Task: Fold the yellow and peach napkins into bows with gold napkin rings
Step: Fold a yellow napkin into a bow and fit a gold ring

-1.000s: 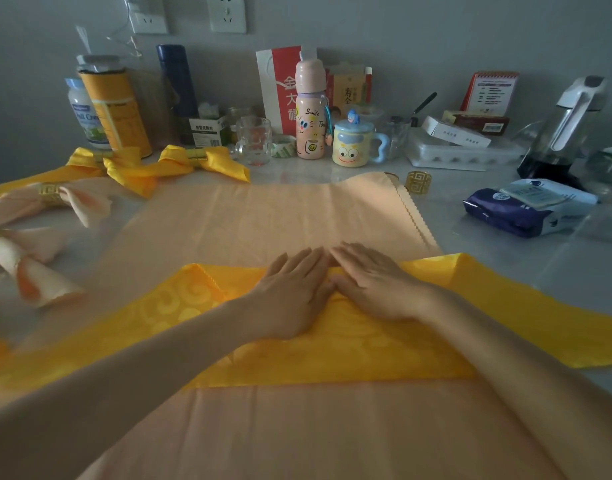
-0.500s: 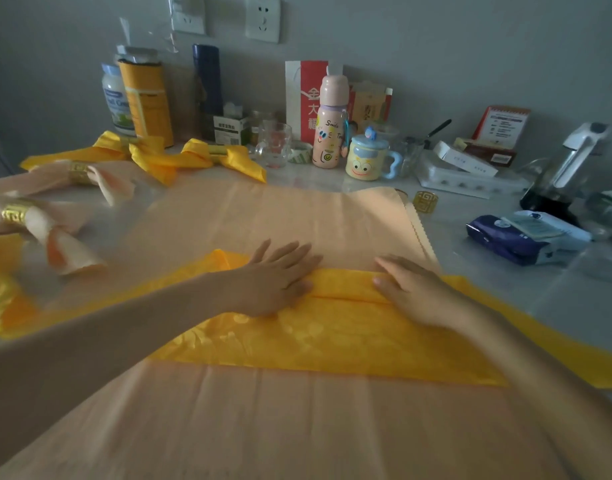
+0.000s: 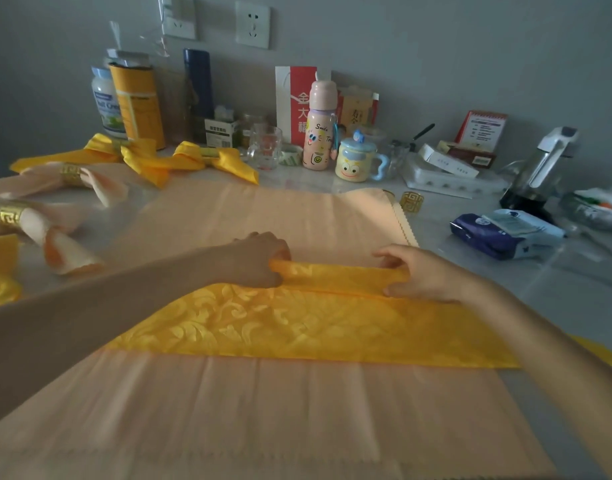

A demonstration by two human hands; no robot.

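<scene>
Yellow damask napkin [image 3: 297, 327] lies as a folded band across the wide peach napkin [image 3: 263, 410] spread on the counter [image 3: 557, 289], with its far edge lifted into a roll and held at two spots. The left hand [image 3: 259, 261] has its fingers curled round that roll near the middle, and the right hand [image 3: 415, 275] pinches it further right between thumb and bent fingers. One loose gold napkin ring [image 3: 411, 201] stands on the counter just beyond the peach napkin's far right corner, while finished yellow bows [image 3: 180, 161] and peach bows [image 3: 69, 174] lie at the far left
</scene>
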